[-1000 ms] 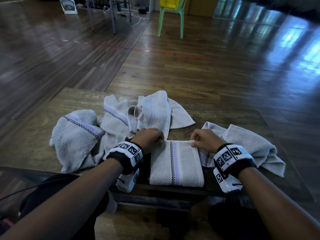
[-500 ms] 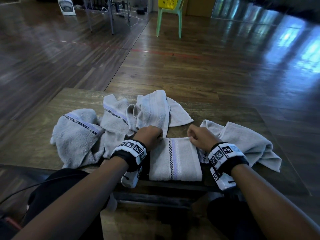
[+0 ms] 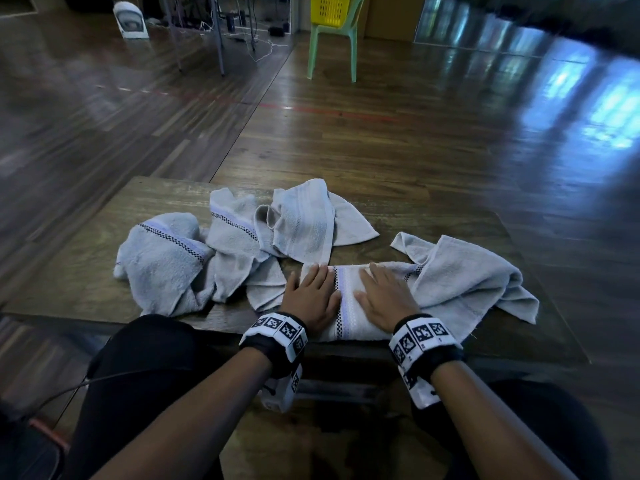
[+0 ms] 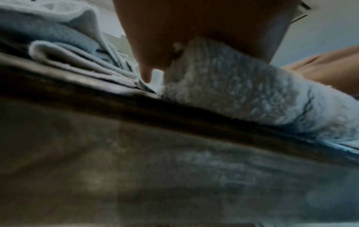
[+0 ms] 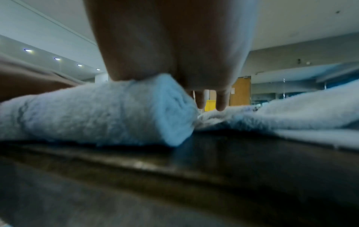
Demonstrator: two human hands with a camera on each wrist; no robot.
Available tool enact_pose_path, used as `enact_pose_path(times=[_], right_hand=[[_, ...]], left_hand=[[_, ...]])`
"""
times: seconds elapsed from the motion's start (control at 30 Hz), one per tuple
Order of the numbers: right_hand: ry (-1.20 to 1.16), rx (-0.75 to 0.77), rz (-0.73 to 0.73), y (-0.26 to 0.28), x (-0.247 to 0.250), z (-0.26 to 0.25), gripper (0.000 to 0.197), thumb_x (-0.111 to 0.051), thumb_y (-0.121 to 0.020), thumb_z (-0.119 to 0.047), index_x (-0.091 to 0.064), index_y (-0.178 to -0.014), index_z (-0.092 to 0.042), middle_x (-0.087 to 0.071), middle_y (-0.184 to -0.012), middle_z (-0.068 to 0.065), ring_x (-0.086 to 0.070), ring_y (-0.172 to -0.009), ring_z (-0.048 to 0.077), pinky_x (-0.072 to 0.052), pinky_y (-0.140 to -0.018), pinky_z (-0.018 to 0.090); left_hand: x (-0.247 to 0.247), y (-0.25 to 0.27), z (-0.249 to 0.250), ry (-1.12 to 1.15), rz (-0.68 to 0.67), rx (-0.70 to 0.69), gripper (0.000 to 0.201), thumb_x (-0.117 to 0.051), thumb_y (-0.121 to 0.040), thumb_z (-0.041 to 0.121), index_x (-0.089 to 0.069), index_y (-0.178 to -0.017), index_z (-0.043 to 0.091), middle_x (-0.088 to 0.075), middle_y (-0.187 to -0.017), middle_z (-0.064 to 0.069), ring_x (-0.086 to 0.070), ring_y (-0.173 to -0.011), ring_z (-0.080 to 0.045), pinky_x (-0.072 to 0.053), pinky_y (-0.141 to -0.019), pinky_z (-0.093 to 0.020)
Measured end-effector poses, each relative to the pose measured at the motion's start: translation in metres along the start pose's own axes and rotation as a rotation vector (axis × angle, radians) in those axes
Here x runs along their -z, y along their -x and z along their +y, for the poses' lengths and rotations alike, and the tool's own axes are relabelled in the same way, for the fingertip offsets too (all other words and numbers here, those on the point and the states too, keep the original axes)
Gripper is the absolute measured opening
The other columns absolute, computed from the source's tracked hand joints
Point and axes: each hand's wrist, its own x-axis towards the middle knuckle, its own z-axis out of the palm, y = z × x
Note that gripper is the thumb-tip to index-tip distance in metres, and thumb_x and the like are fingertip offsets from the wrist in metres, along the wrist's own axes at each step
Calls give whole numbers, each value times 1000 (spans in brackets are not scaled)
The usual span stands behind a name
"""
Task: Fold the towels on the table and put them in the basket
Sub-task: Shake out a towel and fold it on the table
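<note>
A folded grey towel (image 3: 346, 306) with a checkered and lilac stripe lies at the near edge of the low wooden table (image 3: 104, 271). My left hand (image 3: 311, 292) lies flat on its left half and my right hand (image 3: 384, 296) flat on its right half, fingers straight, pressing it down. The left wrist view shows the towel's thick folded edge (image 4: 242, 95) under my palm. The right wrist view shows that fold (image 5: 108, 112) under my palm, with my fingertips (image 5: 221, 101) past it. Unfolded towels lie around: one crumpled at the left (image 3: 159, 261), two behind (image 3: 304, 220), one at the right (image 3: 467, 275).
A yellow basket (image 3: 330, 8) sits on a green plastic chair (image 3: 332, 46) far across the wooden floor. A white appliance (image 3: 130, 20) and metal legs with cables stand at the back left. My knees in dark trousers are just under the table's near edge.
Both hands gripped the towel's far edge with curled fingers before; now they lie flat on top of it. The towel looks shorter front to back, and my view has shifted left.
</note>
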Motion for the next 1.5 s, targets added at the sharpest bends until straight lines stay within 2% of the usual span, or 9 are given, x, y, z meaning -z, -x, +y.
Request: enact_pose_path(times=[0.17,0.37,0.57,0.7,0.8,0.87,1.1,1.23,1.5], right_hand=[[-83,-98,8,6,-18,-5,58,-21,-97,-50,-8,-149,-28,3,-159,-2,-2,-146,21,-12,-116,48],[-64,-188,20,2,-23,2,61,-14,-94,-57,-3,-149,-32,6,-159,-5,4,-146,23,-3,-117,50],[-45,-184,18,6,-14,6,59,-13,-95,-56,-2,-149,-32,11,-158,-2,10,-146,24,2,-116,50],[-82,-218,97,3,-3,7,52,-31,-96,-45,-27,-144,-26,-20,-156,1,-15,-141,24,-10,-112,48],[-209,-328,176,-2,3,9,33,-45,-90,-38,-56,-117,-24,-55,-128,1,-37,-125,23,-23,-101,44],[-282,-395,114,-3,6,11,24,-46,-88,-38,-63,-97,-25,-64,-109,1,-46,-116,24,-26,-94,42],[-357,-432,-55,-2,4,18,36,-44,-86,-49,-62,-79,-19,-67,-92,2,-57,-98,24,-24,-87,40],[-482,-436,-93,-6,1,22,39,-53,-80,-50,-50,-59,-18,-64,-76,5,-58,-89,27,-30,-92,42],[-544,-470,-131,-4,6,20,40,-57,-75,-55,-52,-65,-16,-65,-90,8,-55,-97,29,-29,-92,43]], left_hand=[[-9,0,-2,50,25,116,58,-18,-97,47,-5,-150,28,1,-158,10,5,-146,-13,2,-115,-53],[-9,-4,-10,45,20,150,62,-16,-94,53,-3,-150,28,3,-158,9,8,-146,-20,8,-114,-54],[1,-2,-25,1,13,154,52,-18,-99,38,-16,-148,22,-8,-158,3,2,-146,-19,6,-113,-56],[11,5,-37,2,208,136,32,-38,-93,33,-54,-118,21,-51,-132,3,-37,-130,-20,-14,-111,-51],[22,9,-37,134,251,224,25,-43,-90,34,-61,-99,20,-65,-105,-1,-55,-104,-24,-35,-89,-38],[23,9,-35,219,189,266,26,-47,-89,34,-62,-99,16,-66,-101,-5,-59,-98,-26,-41,-77,-33],[14,0,-38,399,-19,311,34,-58,-82,40,-61,-95,9,-64,-98,-10,-59,-93,-27,-44,-71,-30],[12,-3,-37,467,-44,329,26,-60,-80,34,-49,-67,14,-55,-71,-3,-54,-76,-24,-36,-62,-27],[12,-2,-28,641,28,379,36,-61,-82,27,-36,-58,17,-44,-62,2,-46,-68,-20,-32,-61,-27]])
